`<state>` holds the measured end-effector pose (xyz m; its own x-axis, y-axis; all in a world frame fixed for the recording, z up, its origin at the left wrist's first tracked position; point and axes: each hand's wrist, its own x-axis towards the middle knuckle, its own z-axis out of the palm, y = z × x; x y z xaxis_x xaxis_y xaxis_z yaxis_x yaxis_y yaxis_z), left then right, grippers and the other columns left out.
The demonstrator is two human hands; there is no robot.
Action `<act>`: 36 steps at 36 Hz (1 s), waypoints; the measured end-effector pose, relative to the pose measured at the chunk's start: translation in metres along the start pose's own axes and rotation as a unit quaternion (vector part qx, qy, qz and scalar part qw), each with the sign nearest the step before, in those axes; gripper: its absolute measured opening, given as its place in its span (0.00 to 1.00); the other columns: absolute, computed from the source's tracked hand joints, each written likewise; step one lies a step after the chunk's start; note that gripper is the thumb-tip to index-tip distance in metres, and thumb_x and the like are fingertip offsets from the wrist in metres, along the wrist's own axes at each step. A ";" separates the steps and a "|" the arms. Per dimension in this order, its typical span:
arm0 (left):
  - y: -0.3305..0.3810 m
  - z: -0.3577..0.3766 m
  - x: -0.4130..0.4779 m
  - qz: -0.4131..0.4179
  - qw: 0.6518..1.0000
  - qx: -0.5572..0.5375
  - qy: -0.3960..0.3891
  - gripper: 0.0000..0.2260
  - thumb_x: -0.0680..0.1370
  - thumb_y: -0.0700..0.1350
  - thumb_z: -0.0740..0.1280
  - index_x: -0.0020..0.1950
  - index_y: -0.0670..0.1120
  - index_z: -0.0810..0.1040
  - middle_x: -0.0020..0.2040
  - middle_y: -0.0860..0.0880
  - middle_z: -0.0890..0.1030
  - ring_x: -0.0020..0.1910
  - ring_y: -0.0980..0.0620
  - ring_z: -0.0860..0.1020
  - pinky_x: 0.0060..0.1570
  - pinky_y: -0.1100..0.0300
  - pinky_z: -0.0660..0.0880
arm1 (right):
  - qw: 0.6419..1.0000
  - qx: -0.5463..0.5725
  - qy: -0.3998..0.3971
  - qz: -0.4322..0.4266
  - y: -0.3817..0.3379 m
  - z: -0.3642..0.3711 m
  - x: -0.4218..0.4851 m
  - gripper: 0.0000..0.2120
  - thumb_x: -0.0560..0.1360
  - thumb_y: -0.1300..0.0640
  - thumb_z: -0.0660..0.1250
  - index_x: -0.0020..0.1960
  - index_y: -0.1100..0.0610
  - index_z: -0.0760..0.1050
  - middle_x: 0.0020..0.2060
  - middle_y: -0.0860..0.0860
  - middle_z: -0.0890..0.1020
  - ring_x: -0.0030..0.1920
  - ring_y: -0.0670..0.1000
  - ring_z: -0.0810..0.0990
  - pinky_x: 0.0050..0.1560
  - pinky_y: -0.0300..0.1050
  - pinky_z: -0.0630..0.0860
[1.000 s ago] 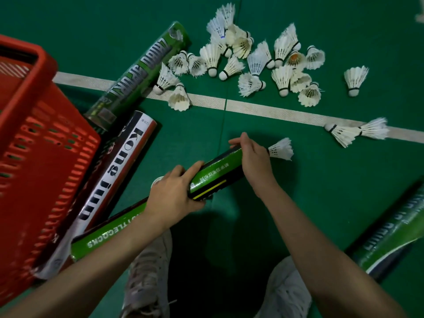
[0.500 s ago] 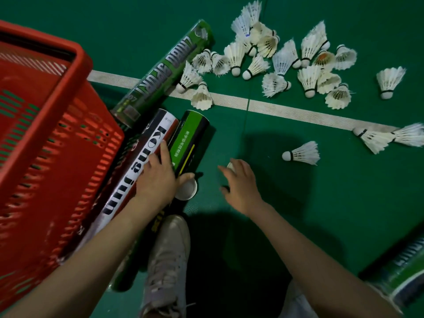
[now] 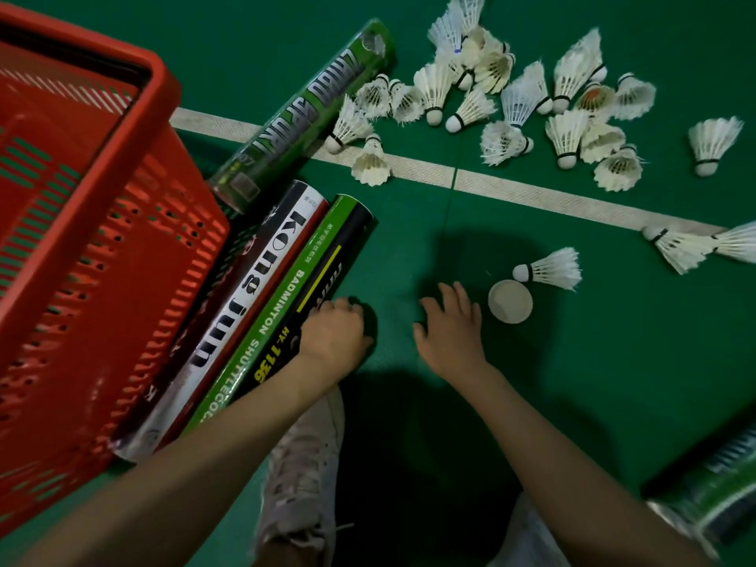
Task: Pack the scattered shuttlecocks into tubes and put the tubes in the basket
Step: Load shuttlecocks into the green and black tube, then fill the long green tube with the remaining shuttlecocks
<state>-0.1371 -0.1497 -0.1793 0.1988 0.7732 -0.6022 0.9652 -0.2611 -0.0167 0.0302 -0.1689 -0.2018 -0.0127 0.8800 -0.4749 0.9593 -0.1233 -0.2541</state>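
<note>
Left of the left hand (image 3: 333, 335) stands the red basket (image 3: 102, 280), handy for filled tubes. That hand curls on the green tube (image 3: 286, 304), likely steadying it. The right hand (image 3: 450, 329), fingers spread, hangs beside a loose cap (image 3: 510, 301). Shuttlecocks (image 3: 511, 96) lie scattered beyond both hands.

From the right hand (image 3: 450, 325), bare floor (image 3: 409, 247) is lying open toward 12; a cap (image 3: 510, 301) and shuttlecock (image 3: 548, 268) are sitting at 2, tubes (image 3: 262, 304) and the basket (image 3: 102, 247) are blocking 9.
</note>
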 end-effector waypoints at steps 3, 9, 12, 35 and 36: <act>0.002 0.000 0.004 -0.001 0.999 0.035 0.017 0.18 0.79 0.43 0.62 0.67 0.40 0.68 0.64 0.41 0.72 0.64 0.42 0.71 0.57 0.49 0.72 | 1.000 -0.001 0.000 0.027 0.014 0.001 -0.005 0.23 0.80 0.51 0.57 0.74 0.53 0.59 0.76 0.55 0.53 0.77 0.56 0.44 0.73 0.62 0.48; 0.035 -0.014 0.009 0.092 0.993 0.051 0.053 0.18 0.79 0.37 0.57 0.69 0.45 0.68 0.63 0.43 0.73 0.62 0.42 0.73 0.50 0.51 0.75 | 0.996 0.052 0.030 0.062 0.048 -0.001 -0.015 0.27 0.79 0.53 0.59 0.74 0.62 0.58 0.74 0.58 0.58 0.74 0.59 0.54 0.73 0.50 0.53; 0.057 -0.027 0.026 0.128 0.990 0.025 0.058 0.18 0.80 0.36 0.56 0.69 0.46 0.69 0.64 0.42 0.72 0.57 0.40 0.77 0.50 0.49 0.75 | 0.993 0.089 0.024 0.069 0.064 -0.008 -0.011 0.27 0.80 0.54 0.59 0.74 0.64 0.56 0.75 0.59 0.57 0.75 0.58 0.53 0.74 0.48 0.51; 0.158 -0.095 0.042 0.276 0.957 -0.081 0.042 0.22 0.77 0.41 0.62 0.71 0.47 0.68 0.66 0.43 0.69 0.64 0.43 0.71 0.59 0.47 0.72 | 0.938 0.245 0.153 0.192 0.154 -0.101 -0.035 0.21 0.77 0.57 0.64 0.68 0.61 0.68 0.65 0.59 0.72 0.64 0.59 0.71 0.63 0.49 0.68; 0.166 -0.101 0.040 0.274 0.958 -0.074 0.040 0.21 0.77 0.41 0.62 0.71 0.47 0.67 0.66 0.44 0.69 0.64 0.43 0.71 0.59 0.47 0.72 | 0.934 0.258 0.153 0.194 0.161 -0.103 -0.042 0.22 0.77 0.57 0.64 0.69 0.61 0.67 0.66 0.59 0.72 0.65 0.58 0.70 0.64 0.49 0.67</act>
<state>0.0477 -0.1040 -0.1253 0.6899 0.5858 -0.4253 0.7239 -0.5604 0.4024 0.2146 -0.1782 -0.1361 0.4649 0.8029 -0.3730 0.6106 -0.5959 -0.5216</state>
